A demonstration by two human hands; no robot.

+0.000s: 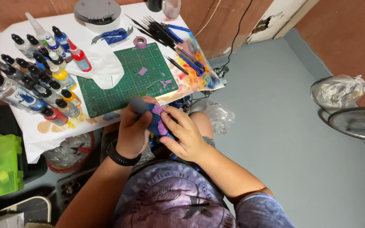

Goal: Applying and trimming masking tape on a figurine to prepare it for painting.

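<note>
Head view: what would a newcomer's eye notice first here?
First, the two hands at centre: the left hand and right hand hold a blue figure with purple patches. Behind them lies a green cutting mat with purple scraps on a white-covered table. At the mat's left stands a crowd of paint bottles, and brushes fan out at the upper right.

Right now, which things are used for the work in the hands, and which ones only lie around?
In use: blue model with purple tape pieces, held by left hand and right hand.

Lying about: paint bottles, green cutting mat, brushes, tape roll, plastic bag.
</note>
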